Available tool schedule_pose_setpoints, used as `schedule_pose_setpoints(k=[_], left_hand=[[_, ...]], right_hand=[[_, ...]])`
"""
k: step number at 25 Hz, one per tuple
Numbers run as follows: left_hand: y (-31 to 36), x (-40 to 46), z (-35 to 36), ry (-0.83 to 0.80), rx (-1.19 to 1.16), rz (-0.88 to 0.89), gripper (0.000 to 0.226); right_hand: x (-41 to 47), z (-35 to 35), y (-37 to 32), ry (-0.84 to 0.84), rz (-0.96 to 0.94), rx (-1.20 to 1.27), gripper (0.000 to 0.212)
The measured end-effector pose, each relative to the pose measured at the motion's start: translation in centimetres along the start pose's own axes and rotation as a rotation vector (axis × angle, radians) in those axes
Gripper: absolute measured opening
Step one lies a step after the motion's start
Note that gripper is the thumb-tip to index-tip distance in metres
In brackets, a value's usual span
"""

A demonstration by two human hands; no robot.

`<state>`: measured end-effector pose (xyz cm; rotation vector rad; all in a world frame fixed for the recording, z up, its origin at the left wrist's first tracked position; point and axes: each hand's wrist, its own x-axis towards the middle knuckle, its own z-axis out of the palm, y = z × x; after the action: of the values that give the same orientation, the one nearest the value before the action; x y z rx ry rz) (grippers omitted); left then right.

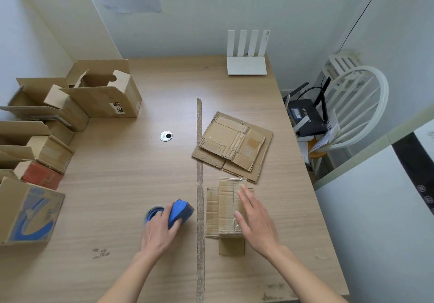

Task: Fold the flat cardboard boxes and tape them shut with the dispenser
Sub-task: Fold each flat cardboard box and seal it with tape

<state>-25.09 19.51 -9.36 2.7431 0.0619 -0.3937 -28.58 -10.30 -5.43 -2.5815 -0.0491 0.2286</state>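
Box [226,211] lies under our flat right fingers [246,199] on the bench [131,185]; our left fingers [175,228] grip the dispenser [179,212] beside it.

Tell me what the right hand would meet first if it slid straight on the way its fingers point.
The right hand lies flat on the folded box, fingers pointing up-left. Past the box's far edge, the stack of flat cardboard likely comes next, though depth is unclear.

One blue tape dispenser [179,213], one folded box [226,211], and two flattened cardboard sheets [234,142] are seen on the desk [131,173]; two hands are visible, plus one white router [246,65].
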Motion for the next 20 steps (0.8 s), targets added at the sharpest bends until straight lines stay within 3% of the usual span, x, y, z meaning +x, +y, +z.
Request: schedule_pose_setpoints(k=[7,9,14,16,20], left_hand=[[5.3,0.5,-6.8,0.074,-0.056,0.499,0.061],[5.8,0.5,-7.8,0.088,-0.041,0.550,0.061],[7.0,0.1,-10.3,0.101,-0.007,0.591,0.061],[7.9,-0.1,-10.8,0.079,0.021,0.592,0.062],[8.5,-1.2,-9.5,-0.047,0.181,0.559,0.070]], right_hand=[[5.5,-2.5,-6.8,-0.321,0.140,0.880,0.043],[5.7,-3.4,-7.1,-0.308,0.131,0.870,0.041],[5.0,-5.3,-6.6,-0.081,0.165,0.768,0.010],[4.4,-5.7,-6.6,-0.030,0.203,0.743,0.008],[1.1,-4.4,-4.1,-0.106,0.381,0.711,0.005]])
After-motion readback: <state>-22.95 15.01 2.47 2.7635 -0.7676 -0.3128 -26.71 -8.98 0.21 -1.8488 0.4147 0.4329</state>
